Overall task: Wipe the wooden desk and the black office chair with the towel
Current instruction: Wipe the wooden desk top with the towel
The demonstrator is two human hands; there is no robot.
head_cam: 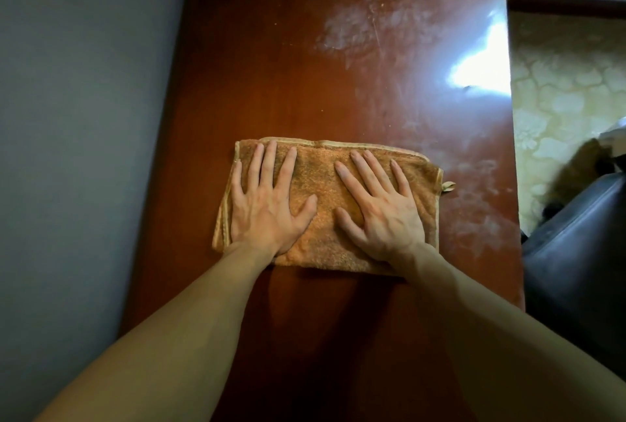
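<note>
A folded orange-brown towel [321, 218] lies flat on the reddish wooden desk [271, 66]. My left hand [267, 205] presses on the towel's left half with straight, spread fingers. On the right half, my right hand [379, 208] presses flat in the same way. The far and right parts of the desk carry whitish dusty smears, and a bright glare sits near the right edge. The black office chair [582, 252] stands at the right of the desk, only partly in view.
A grey wall [84, 117] runs along the desk's left edge. Right of the desk is a floor with a pale yellow pattern [559, 100]. A furry brown thing [576, 171] lies on the floor behind the chair.
</note>
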